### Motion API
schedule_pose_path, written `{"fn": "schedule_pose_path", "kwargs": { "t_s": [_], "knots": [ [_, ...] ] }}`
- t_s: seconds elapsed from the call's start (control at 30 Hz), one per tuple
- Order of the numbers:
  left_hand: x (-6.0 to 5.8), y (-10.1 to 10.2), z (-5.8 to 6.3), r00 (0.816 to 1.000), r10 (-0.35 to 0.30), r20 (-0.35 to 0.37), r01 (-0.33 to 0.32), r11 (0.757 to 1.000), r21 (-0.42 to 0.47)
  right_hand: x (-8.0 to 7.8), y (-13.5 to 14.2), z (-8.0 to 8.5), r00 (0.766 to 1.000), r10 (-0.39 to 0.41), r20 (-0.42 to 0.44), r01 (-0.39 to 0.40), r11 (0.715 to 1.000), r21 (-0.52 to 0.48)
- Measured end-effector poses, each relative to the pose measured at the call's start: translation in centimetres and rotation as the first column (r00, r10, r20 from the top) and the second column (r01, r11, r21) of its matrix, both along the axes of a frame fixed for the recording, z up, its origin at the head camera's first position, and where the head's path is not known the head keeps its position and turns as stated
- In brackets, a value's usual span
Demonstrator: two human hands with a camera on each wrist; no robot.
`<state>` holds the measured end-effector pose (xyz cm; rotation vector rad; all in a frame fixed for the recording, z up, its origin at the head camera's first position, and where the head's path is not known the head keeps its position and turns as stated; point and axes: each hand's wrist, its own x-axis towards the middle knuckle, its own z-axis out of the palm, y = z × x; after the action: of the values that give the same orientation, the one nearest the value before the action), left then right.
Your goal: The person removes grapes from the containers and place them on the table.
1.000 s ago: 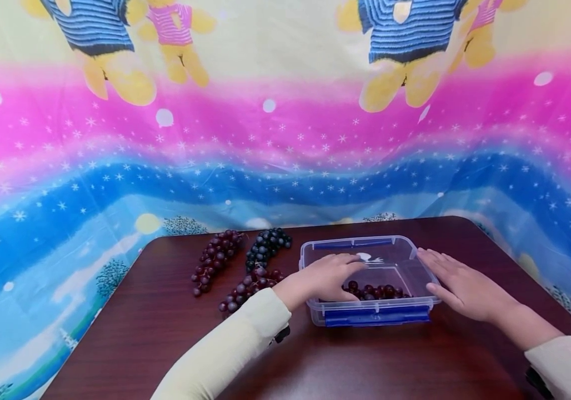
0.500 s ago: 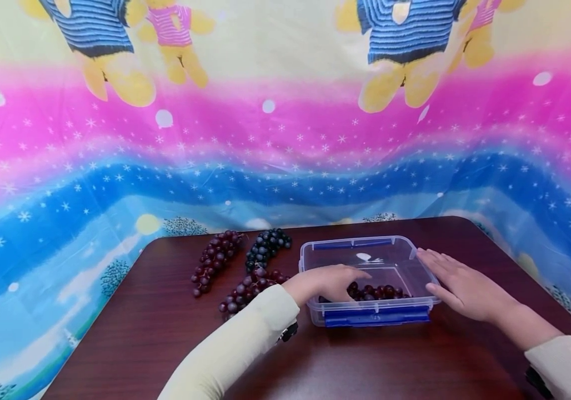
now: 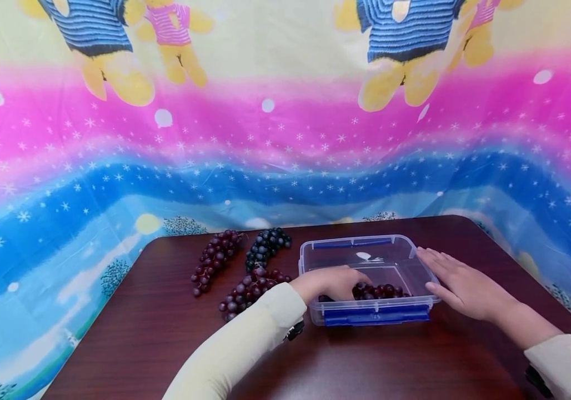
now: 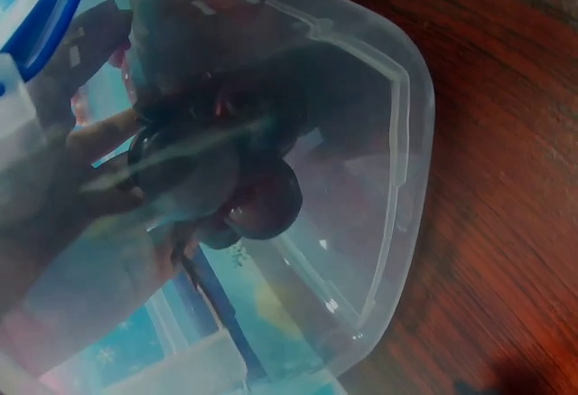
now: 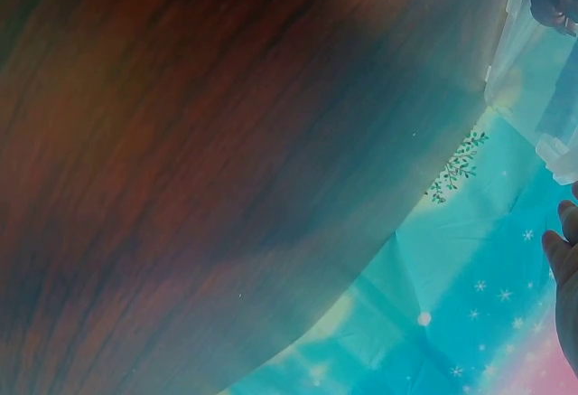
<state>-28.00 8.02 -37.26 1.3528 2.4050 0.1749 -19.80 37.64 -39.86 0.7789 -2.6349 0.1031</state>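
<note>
A clear plastic food container (image 3: 310, 314) with blue clips stands on the table, lidless. Inside it, near the front wall, lies a bunch of dark red grapes (image 3: 387, 291). My left hand (image 3: 337, 282) reaches over the container's left rim, its fingers and thumb around the left end of the bunch. Through the hazy wall in the left wrist view, the grapes (image 4: 262, 198) show between those fingers (image 4: 108, 137). My right hand (image 3: 470, 289) lies flat with straight fingers against the container's right side; only its fingertips (image 5: 555, 249) show at the edge of the right wrist view.
Left of the container lie a red bunch of grapes (image 3: 218, 255), a black bunch (image 3: 265, 247) and a purplish-red bunch (image 3: 245, 291), the last partly behind my left sleeve (image 3: 250, 333). A printed cloth (image 3: 285, 139) hangs behind the dark wooden table (image 3: 130, 339).
My left hand has gone down and slightly right into the container, and its fingers have closed in on the grapes there. The right hand and the container have stayed put.
</note>
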Motion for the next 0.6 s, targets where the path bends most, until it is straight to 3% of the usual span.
{"fn": "schedule_pose_path", "kwargs": {
  "t_s": [0.17, 0.6],
  "knots": [
    [-0.11, 0.55, -0.23, 0.999, -0.027, -0.023, 0.027, 1.000, -0.005, 0.10, -0.04, 0.00, 1.000, -0.014, 0.011, 0.014, 1.000, -0.005],
    [-0.11, 1.09, -0.74, 1.000, 0.005, -0.020, -0.005, 1.000, -0.023, 0.18, -0.13, -0.02, 0.999, -0.029, 0.030, 0.030, 0.999, -0.020]
  ]
}}
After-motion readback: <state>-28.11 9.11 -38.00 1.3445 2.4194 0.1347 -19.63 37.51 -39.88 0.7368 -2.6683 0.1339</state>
